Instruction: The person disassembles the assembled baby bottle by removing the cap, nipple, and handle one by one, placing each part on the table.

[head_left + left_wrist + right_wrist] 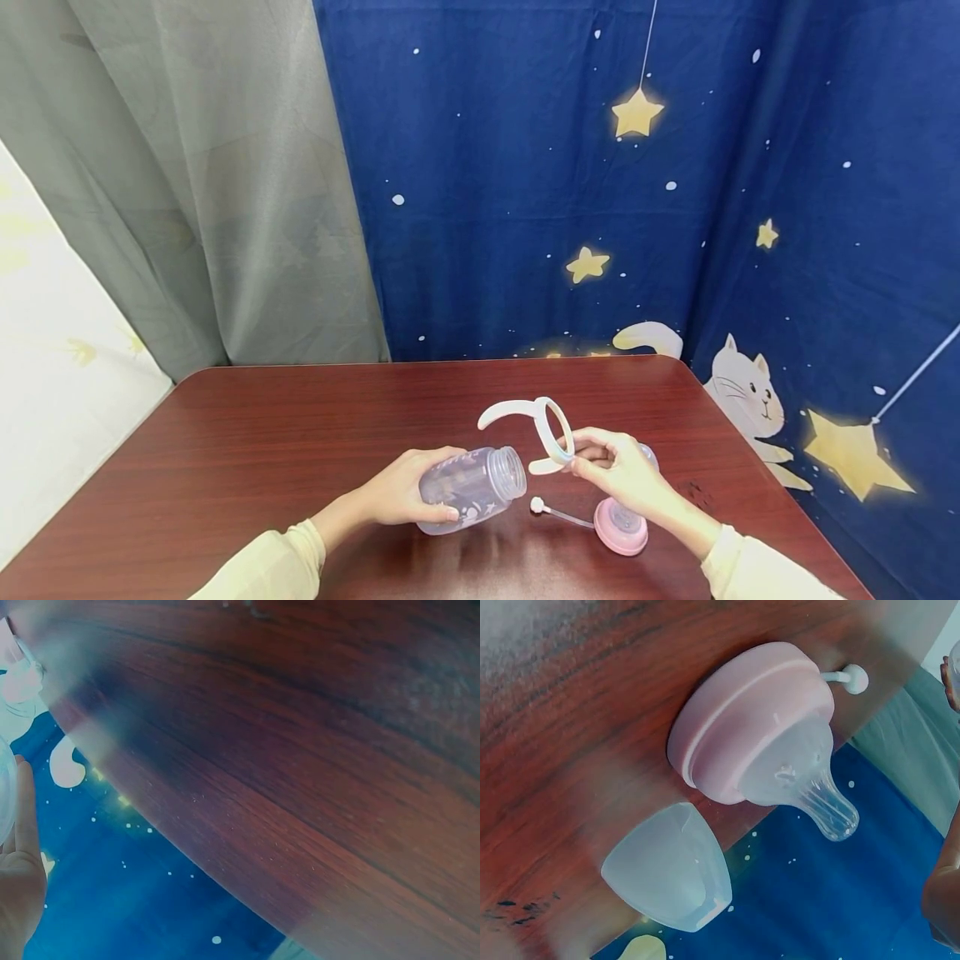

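Note:
My left hand [408, 492] grips a clear, empty-looking baby bottle [468, 492], thumb along its near side. The bottle is tipped, its open threaded neck facing right. Opposite that neck, my right hand [618, 471] pinches a white handle ring [544, 429] with two curved grips, held up above the table. Below the right hand, a pink bottle collar [742, 712] with a clear nipple [832, 810] rests on the table. Its thin straw [567, 517] points left and ends in a small white ball [537, 505]. A translucent dome cap [671, 870] stands beside the collar, partly hidden by my hand in the head view.
The brown wooden table [315, 433] has a rounded back edge. Dark marks [697, 495] show on its right part. Behind it hang a grey curtain [270, 208] and a blue star-patterned curtain [495, 167].

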`<move>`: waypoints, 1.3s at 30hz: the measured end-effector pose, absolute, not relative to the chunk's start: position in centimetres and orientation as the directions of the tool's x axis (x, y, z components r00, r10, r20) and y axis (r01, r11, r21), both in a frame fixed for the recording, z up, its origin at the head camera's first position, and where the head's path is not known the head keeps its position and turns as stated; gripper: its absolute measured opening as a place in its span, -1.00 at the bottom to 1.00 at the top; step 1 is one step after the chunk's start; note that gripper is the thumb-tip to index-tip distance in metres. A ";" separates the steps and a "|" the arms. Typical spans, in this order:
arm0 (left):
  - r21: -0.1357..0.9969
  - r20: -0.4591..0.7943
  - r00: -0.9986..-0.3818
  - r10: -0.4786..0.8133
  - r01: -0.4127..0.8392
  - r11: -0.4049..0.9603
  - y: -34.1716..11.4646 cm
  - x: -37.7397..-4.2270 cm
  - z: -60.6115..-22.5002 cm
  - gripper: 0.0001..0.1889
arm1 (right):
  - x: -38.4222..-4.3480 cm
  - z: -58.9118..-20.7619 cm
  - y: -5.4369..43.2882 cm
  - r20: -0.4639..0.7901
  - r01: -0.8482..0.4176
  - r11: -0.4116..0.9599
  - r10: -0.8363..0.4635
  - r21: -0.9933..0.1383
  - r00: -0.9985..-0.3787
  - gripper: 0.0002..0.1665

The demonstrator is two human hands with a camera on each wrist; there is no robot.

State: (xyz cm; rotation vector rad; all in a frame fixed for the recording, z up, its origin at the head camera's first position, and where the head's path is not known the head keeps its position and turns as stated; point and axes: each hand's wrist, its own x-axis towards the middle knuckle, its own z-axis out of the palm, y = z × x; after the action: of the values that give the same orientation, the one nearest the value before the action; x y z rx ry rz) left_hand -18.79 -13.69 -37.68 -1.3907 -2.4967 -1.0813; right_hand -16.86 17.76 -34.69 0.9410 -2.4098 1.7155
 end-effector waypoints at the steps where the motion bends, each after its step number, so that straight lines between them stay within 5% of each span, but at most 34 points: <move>1: 0.539 0.392 -0.582 0.712 0.773 0.335 -13.7 -18.8 -37.7 -0.40 | -16.9 -34.6 17.8 0.364 -0.491 0.212 -0.445 -0.845 -0.818 -0.73; 24: 0.555 0.373 -0.596 0.711 0.757 0.343 -13.8 -18.9 -37.8 -0.39 | -16.8 -31.7 16.6 0.361 -0.467 0.262 -0.365 -0.844 -0.858 -0.74; 39: 0.544 0.381 -0.583 0.718 0.769 0.335 -13.7 -19.0 -38.1 -0.40 | -19.4 -34.3 16.8 0.365 -0.415 0.134 -0.292 -0.900 -0.884 -0.68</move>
State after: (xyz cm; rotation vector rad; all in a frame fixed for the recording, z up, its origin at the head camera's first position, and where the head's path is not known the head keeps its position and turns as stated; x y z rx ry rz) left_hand -18.96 -13.68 -38.07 -1.3985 -2.5071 -1.0856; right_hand -19.41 16.77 -34.28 0.7166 -2.2875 1.8718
